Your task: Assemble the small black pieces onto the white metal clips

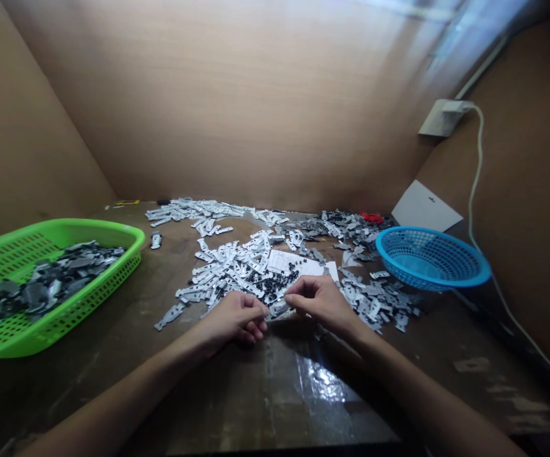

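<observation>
My left hand [241, 317] and right hand [321, 301] have fingertips nearly closed, their hold I cannot tell; thin metal plates [229, 263] need light, steady edge grip

Fingers [297, 299] near small black parts [281, 279] and metal pieces [231, 260].

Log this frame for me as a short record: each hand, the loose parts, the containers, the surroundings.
left hand: fingers curled at the pile's near edge
right hand: thumb and fingertips pinched beside it
between hands: small metal piece; grip unclear
loose parts: flat metal pieces, small black parts
green basket: left, holding dark-grey pieces
blue basket: right
behind: wooden panel
</observation>
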Tool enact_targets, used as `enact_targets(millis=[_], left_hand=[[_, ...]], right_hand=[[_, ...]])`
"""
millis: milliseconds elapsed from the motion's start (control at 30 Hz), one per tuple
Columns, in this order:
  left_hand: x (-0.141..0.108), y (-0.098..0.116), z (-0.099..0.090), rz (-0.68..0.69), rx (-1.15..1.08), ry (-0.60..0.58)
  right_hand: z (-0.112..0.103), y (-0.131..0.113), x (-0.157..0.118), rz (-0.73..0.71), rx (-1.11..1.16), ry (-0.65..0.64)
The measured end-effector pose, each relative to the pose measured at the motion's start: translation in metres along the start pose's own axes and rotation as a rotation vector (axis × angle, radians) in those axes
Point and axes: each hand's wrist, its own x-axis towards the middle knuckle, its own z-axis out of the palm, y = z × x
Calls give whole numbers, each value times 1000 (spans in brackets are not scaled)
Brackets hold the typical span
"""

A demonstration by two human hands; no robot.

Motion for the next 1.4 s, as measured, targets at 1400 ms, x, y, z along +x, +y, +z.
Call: enact_targets(millis=[1400], left_hand=[[-1, 0, 2, 233, -31, 101]], right_hand=[[12, 15, 4, 19, 148, -81]])
